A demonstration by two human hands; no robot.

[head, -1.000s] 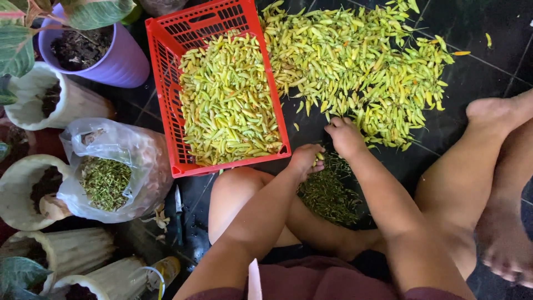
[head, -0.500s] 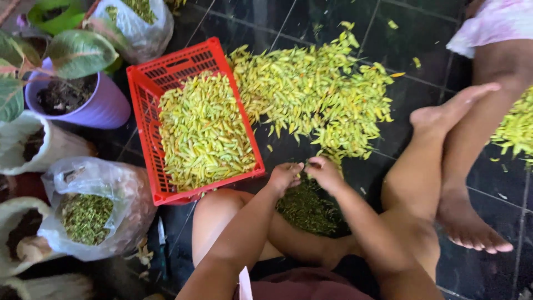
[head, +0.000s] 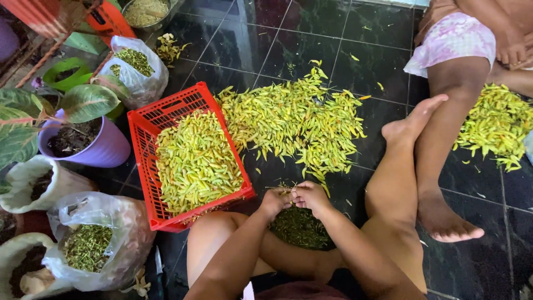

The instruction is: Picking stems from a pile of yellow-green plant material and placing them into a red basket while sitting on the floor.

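Your left hand (head: 276, 201) and right hand (head: 312, 195) meet at lower center, both grips pinched on a small chili (head: 292, 191). Green stems (head: 300, 228) are heaped just below them. Chili pile (head: 294, 119) at center floor; red crate (head: 189, 158) of chilies to its left.

Seated on dark tiled floor (head: 333, 33). Left hand (head: 276, 201) and right hand (head: 311, 196) meet, fingers pinched together over a heap of green stems (head: 300, 228) between the legs. Yellow-green chilli pile (head: 294, 119) lies just ahead. Red crate (head: 145, 166) of chillies to the left. Purple pot (head: 105, 150) and plastic bag (head: 125, 233) of stems beside crate. Another person's leg (head: 438, 144) at right, second chilli pile (head: 497, 125) beyond.
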